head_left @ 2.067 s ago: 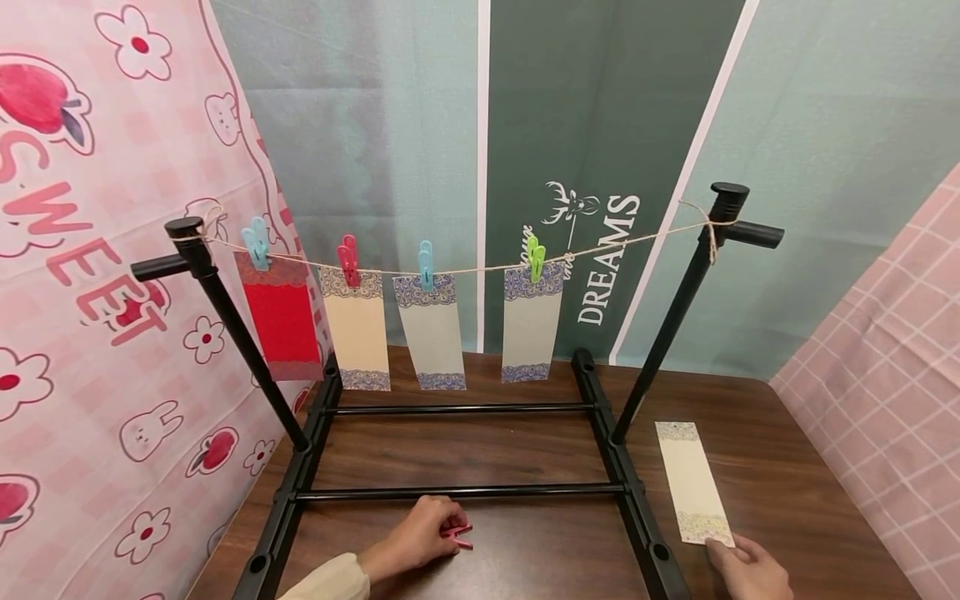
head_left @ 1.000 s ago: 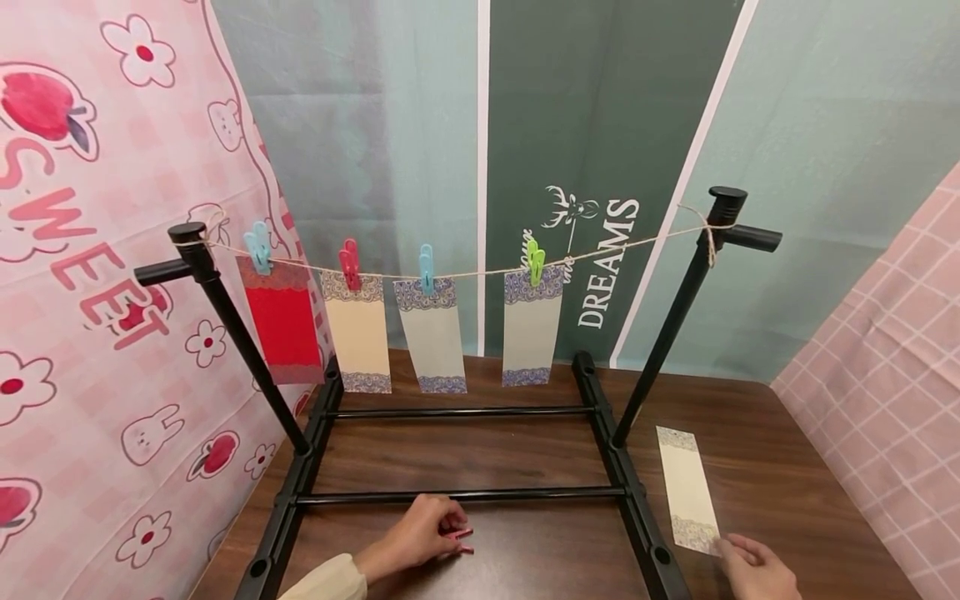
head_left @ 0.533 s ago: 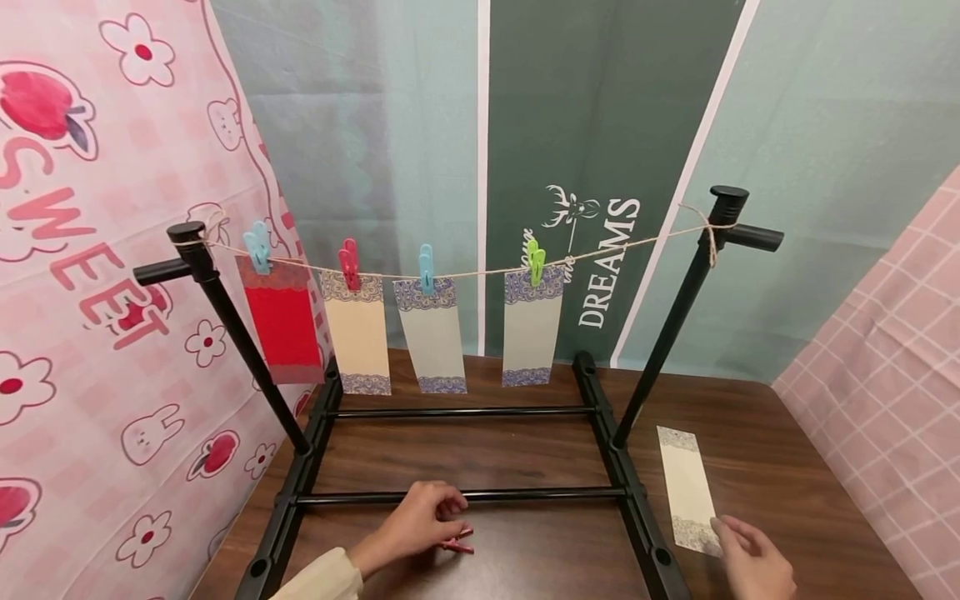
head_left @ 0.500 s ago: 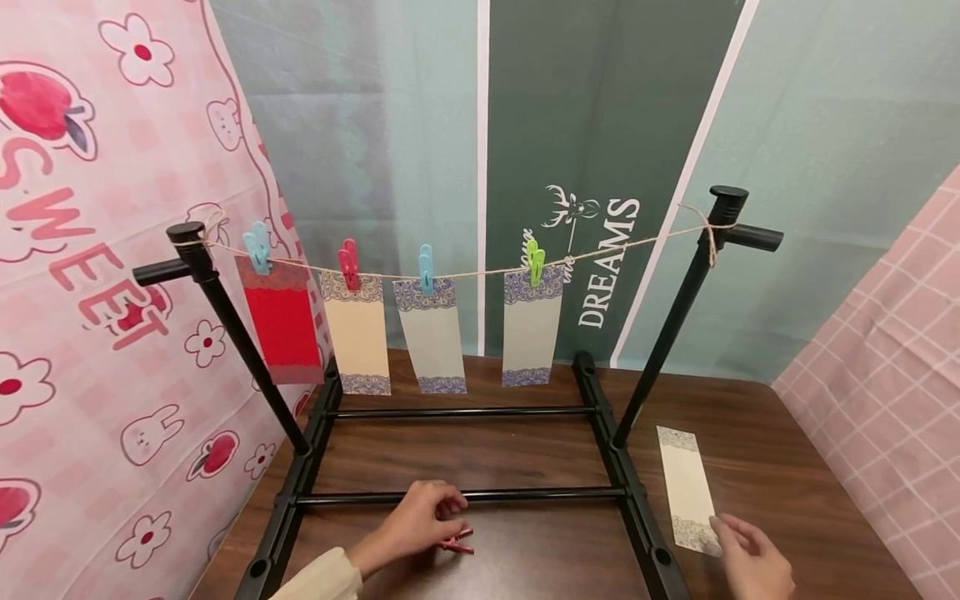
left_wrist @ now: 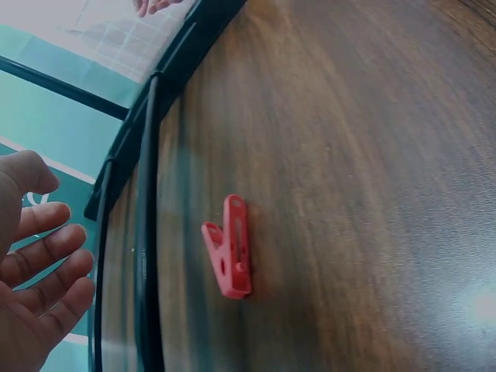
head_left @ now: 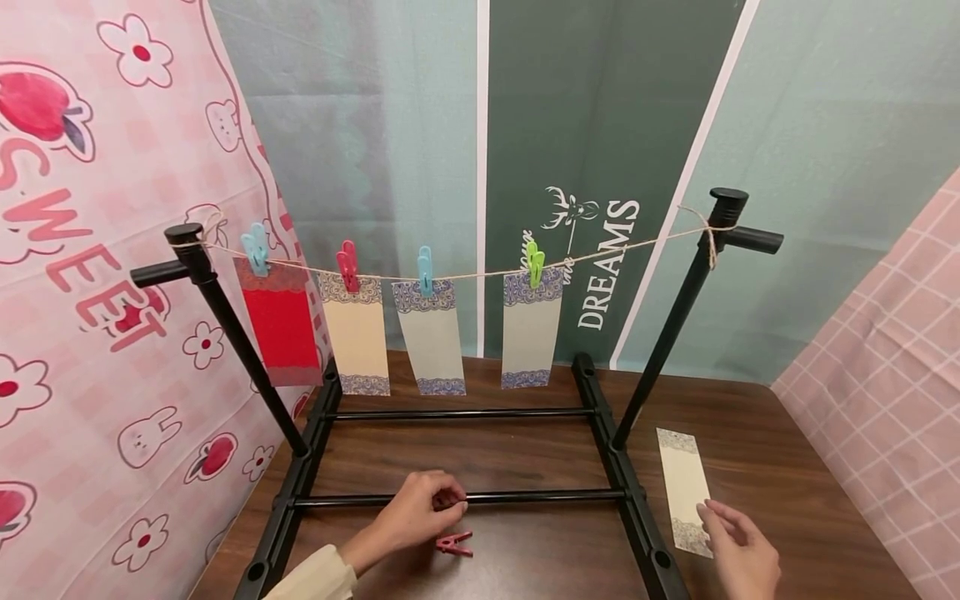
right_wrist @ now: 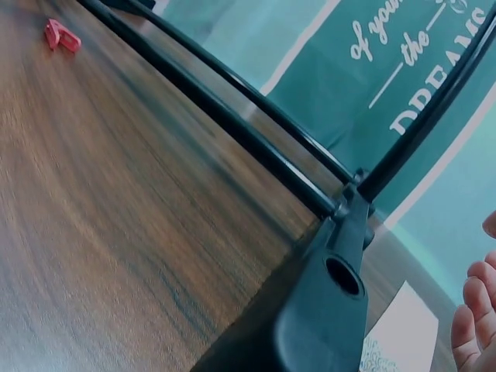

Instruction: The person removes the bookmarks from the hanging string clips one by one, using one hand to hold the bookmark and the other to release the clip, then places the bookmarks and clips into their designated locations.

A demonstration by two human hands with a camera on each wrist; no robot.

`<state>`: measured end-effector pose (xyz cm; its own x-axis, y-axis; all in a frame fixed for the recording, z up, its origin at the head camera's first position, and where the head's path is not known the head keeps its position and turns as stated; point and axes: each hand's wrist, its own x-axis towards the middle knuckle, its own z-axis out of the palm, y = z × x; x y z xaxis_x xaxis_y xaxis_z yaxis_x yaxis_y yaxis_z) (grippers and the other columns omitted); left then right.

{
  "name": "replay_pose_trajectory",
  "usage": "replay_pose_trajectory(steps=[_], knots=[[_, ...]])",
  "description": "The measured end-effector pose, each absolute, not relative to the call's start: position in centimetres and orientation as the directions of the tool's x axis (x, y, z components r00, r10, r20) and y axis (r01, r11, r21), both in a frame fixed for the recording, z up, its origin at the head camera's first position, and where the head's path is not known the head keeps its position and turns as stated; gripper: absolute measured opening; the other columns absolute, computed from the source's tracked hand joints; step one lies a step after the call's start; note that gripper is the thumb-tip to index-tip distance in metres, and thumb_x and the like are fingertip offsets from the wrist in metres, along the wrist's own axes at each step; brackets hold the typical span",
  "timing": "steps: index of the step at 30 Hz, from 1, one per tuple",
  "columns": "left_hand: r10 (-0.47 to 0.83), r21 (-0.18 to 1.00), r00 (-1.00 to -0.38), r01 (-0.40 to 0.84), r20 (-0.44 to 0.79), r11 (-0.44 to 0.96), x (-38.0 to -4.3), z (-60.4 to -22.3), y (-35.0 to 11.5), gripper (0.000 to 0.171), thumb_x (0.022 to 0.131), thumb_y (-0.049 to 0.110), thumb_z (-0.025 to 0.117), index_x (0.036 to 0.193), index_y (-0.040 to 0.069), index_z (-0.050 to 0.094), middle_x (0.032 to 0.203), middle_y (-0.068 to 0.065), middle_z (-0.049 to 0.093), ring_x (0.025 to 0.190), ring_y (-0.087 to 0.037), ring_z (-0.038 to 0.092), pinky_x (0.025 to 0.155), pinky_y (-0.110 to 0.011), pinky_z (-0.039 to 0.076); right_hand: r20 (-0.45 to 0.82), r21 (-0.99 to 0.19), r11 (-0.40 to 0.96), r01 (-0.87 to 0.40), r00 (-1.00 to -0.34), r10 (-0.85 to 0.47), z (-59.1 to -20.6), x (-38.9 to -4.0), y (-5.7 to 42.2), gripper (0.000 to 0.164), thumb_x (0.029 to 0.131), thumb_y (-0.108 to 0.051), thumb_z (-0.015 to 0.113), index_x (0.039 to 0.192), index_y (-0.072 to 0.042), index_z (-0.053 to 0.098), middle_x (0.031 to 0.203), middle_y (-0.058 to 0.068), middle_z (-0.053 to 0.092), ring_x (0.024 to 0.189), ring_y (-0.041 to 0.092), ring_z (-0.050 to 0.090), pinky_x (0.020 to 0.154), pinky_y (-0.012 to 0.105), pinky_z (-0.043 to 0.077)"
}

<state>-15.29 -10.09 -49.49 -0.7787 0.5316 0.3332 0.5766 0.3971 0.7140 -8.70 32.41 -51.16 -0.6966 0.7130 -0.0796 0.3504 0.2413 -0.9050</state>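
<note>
A red clothespin (head_left: 454,544) lies on the wooden table just inside the black stand. My left hand (head_left: 420,506) hovers above and behind it, fingers loosely bent; the left wrist view shows nothing in the palm and the clothespin (left_wrist: 237,256) apart from the fingers. On the table right of the stand lies a cream paper bookmark (head_left: 684,483) with lace-patterned ends. My right hand (head_left: 742,550) is over its near right edge, fingers relaxed. In the right wrist view, the fingers (right_wrist: 479,298) appear clear of the bookmark (right_wrist: 404,333).
A twine line (head_left: 480,274) spans the posts of the black stand (head_left: 457,502). From it hang a red bookmark (head_left: 283,329), a cream one (head_left: 356,342) and two pale grey ones (head_left: 433,342), each under a clothespin. Printed cloths (head_left: 360,150) surround the table (head_left: 555,550).
My left hand has let go of the red clothespin and lifted away to the left. My right hand has released the bookmark, which slid slightly nearer, and moved left over its edge.
</note>
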Motion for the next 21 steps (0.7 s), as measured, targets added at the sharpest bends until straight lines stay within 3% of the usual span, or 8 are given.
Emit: replay_pose_trajectory(steps=[7,17,21], knots=[[0.515,0.697,-0.772,0.600,0.373,0.393,-15.6,-48.5,-10.3,0.006,0.082,0.005,0.070,0.086,0.010,0.070,0.080,0.009,0.062,0.071,0.000,0.056,0.061,-0.021,0.050,-0.066,-0.933,0.212,0.292,-0.716,0.695,-50.7,-8.9,31.7,0.030,0.086,-0.034,0.075,0.100,-0.009,0.072,0.068,-0.026,0.063,0.063,0.002,0.064,0.056,0.018,0.051],[0.500,0.720,-0.802,0.553,0.326,0.418,-15.6,-46.9,-10.4,0.004,0.088,0.014,0.069,0.090,0.010,0.069,0.085,0.009,0.062,0.076,-0.005,0.059,0.064,-0.026,0.052,-0.045,-0.949,0.205,0.238,-0.748,0.662,-50.1,-9.2,30.2,0.031,0.086,-0.031,0.075,0.103,-0.005,0.071,0.071,-0.020,0.066,0.068,-0.003,0.063,0.059,0.017,0.050],[0.490,0.715,-0.808,0.551,0.328,0.431,-15.5,-46.3,-10.5,0.003,0.088,0.015,0.070,0.091,0.014,0.069,0.085,0.011,0.062,0.077,-0.007,0.060,0.065,-0.027,0.053,-0.006,-0.966,0.196,0.170,-0.770,0.638,-50.1,-9.3,29.7,0.026,0.087,-0.023,0.074,0.102,-0.002,0.071,0.072,-0.016,0.068,0.067,-0.002,0.064,0.059,0.015,0.050]])
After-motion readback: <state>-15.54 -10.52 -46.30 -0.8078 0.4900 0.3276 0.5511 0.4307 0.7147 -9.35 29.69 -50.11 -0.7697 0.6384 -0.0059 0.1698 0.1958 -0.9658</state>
